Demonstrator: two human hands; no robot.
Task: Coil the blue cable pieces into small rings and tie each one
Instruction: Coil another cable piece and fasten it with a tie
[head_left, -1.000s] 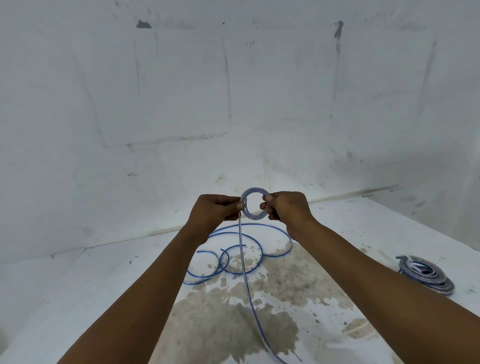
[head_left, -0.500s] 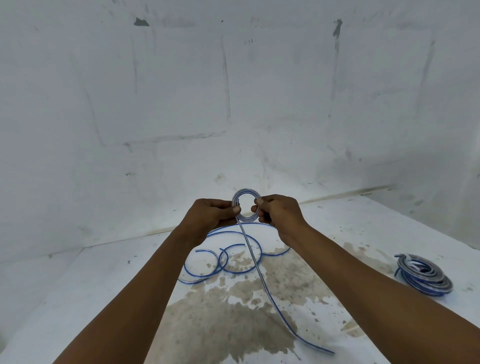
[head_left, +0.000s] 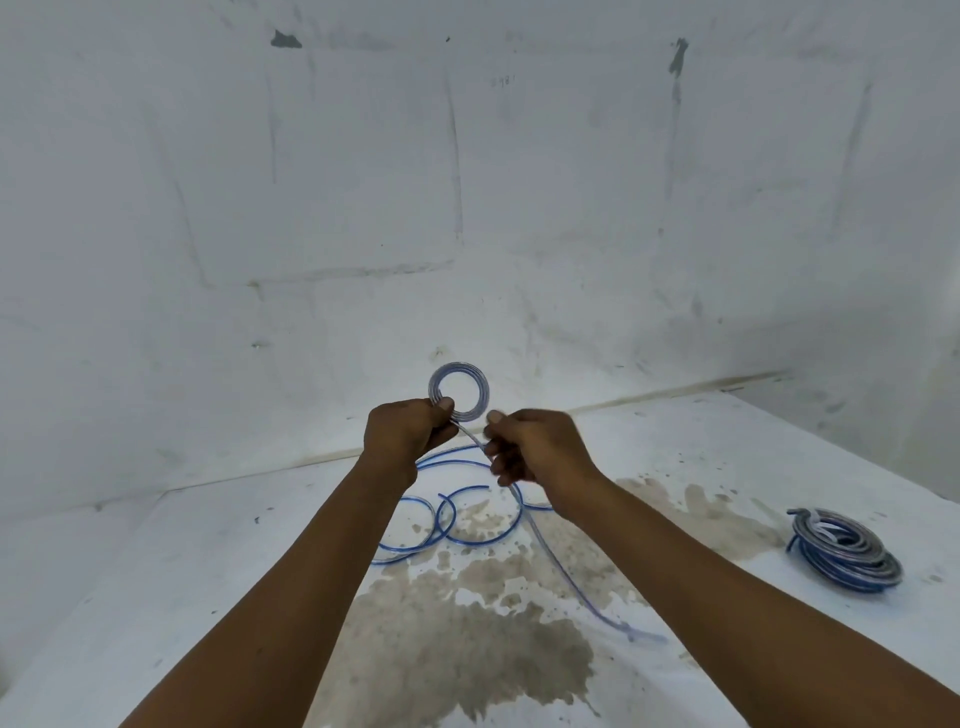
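A small ring (head_left: 460, 391) of coiled blue cable stands upright above the white surface, pinched at its lower left by my left hand (head_left: 405, 434). My right hand (head_left: 535, 449) is just right of it and lower, its fingers curled round the loose tail (head_left: 566, 574) that leaves the ring and trails down to the right, ending near the front. More loose blue cable (head_left: 452, 519) lies in open loops on the surface under both hands.
A pile of coiled blue-grey cable rings (head_left: 844, 553) lies at the right of the white surface (head_left: 156, 571). Brown stains (head_left: 467, 623) spread across the middle. A scuffed white wall (head_left: 467, 208) rises close behind.
My right hand let go of the ring's right side and dropped to grip the tail. The ring rose a little in my left hand, and the tail's end swung further right.
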